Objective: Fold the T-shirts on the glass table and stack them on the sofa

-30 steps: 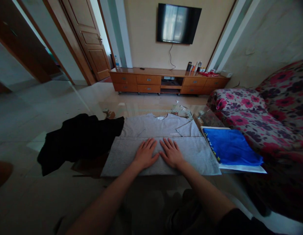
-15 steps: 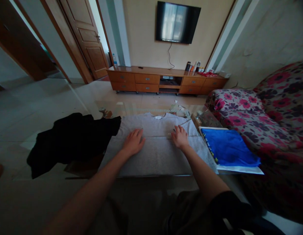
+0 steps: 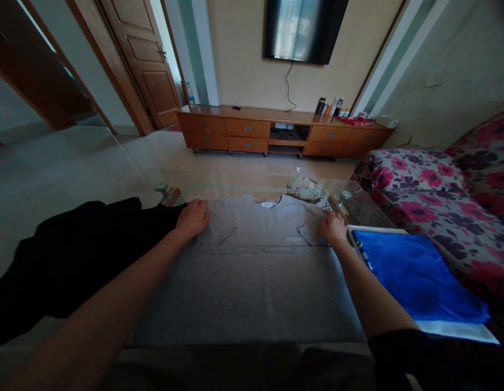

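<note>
Now my left grip (image 3: 193,217) sits at the far left shoulder of the grey T-shirt (image 3: 252,271), fingers curled shut on the cloth at its edge. My right grip (image 3: 333,228) is at the far right shoulder, just by the folded-in sleeve, and is likewise closed on the fabric. Both are well apart, one at each upper corner. That shirt lies flat and face up on the glass table (image 3: 227,190), collar away from me, its lower part doubled up across the middle. Touching its left side is a crumpled black garment (image 3: 73,255). Just to its right lies a folded blue cloth (image 3: 415,271) on a white sheet, beside the flowered sofa (image 3: 431,184).
</note>
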